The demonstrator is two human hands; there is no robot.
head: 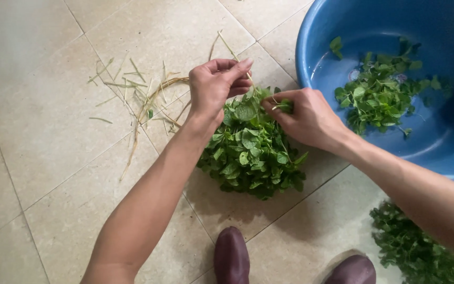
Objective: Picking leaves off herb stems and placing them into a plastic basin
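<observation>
L hand (214,87) pinches a straw (228,48), R hand (306,115) grips sprig (285,107) over mint bunch (253,150); hard tug could tear leaves.

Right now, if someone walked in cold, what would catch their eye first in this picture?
First, the dense bunch of small-leaved green herbs lying mid-frame on the beige tiled floor, with the left hand pinching a dry straw strand above it and the right hand gripping a sprig at its top. Next, the big round blue plastic basin at upper right, holding loose green leaves. Pale dry straw pieces lie scattered at upper left.
</observation>
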